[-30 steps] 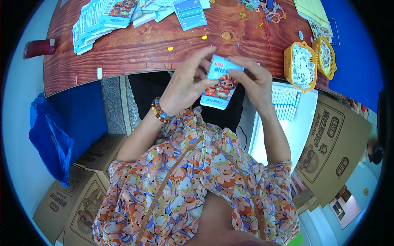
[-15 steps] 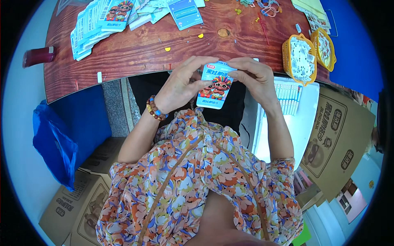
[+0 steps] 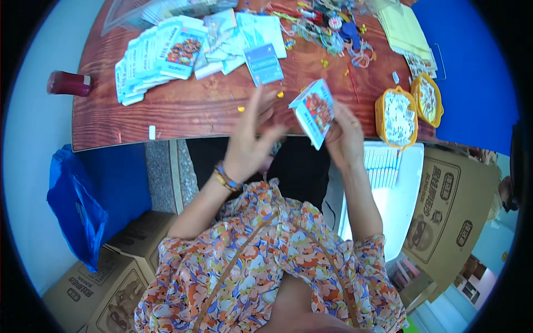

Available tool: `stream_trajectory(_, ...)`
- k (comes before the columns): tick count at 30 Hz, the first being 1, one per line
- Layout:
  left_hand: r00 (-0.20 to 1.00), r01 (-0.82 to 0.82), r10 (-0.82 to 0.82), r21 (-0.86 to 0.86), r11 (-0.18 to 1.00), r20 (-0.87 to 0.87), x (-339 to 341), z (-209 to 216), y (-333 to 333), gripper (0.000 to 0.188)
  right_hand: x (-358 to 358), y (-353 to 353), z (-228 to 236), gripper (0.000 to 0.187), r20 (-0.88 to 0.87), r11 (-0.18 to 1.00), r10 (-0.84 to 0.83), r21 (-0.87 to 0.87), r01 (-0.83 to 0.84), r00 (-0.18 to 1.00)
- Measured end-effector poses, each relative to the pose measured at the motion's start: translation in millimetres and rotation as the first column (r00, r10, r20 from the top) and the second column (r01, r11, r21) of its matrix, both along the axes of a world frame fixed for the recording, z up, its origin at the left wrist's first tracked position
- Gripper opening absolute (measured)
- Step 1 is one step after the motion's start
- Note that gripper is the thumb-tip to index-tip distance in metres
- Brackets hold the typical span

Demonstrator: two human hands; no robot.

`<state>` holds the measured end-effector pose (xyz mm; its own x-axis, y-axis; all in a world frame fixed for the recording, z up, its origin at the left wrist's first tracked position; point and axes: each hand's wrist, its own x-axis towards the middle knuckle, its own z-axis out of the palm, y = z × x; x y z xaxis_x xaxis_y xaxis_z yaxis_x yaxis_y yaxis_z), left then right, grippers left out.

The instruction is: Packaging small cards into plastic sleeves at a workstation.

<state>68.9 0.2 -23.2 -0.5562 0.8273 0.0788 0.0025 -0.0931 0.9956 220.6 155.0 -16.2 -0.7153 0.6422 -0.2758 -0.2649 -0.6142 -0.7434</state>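
Observation:
My right hand (image 3: 345,133) grips a small blue-and-white printed card box (image 3: 317,111) by its right edge, tilted above the table's near edge. The box has a colourful cartoon picture on its face. Apart from the box, my left hand (image 3: 252,136) hangs to its left, open and empty, with fingers spread and slightly blurred. Beyond my left hand, a blue card (image 3: 264,64) lies on the table. A fanned pile of similar printed card boxes (image 3: 158,58) rests farther left.
Two yellow baskets (image 3: 397,145) of small white packets stand at the table's right edge. Below them, a white tub (image 3: 408,205) holds a row of boxes. Tangled cords (image 3: 322,36) lie at the back; a dark red jar (image 3: 69,84) is far left. Cardboard cartons (image 3: 455,205) flank me.
My left hand has let go of the card box and opened. My right hand has turned the box and moved it to the right. The view has shifted, showing more of the table.

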Motion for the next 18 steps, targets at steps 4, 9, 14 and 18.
stream_trajectory(4,0.917,-0.145,0.186,0.138,0.980,-0.353,10,-15,4,0.103,-37,-40,-3,0.028,-0.091,0.958,0.170,-0.216,-0.186,0.981)
stream_trajectory(9,0.924,-0.287,0.280,0.011,0.958,-0.261,-21,-2,-6,0.084,-70,-11,-8,0.037,0.305,0.859,0.286,0.338,-0.384,0.908)
stream_trajectory(14,0.915,-0.335,0.307,-0.066,0.940,-0.263,-32,6,-17,0.081,-120,17,8,0.051,0.575,0.137,-0.460,0.799,-0.585,0.677)
stream_trajectory(18,0.869,-0.364,0.295,-0.108,0.925,-0.397,-40,-4,-21,0.084,-132,12,4,0.055,0.633,0.081,-0.578,0.672,-0.736,0.515)
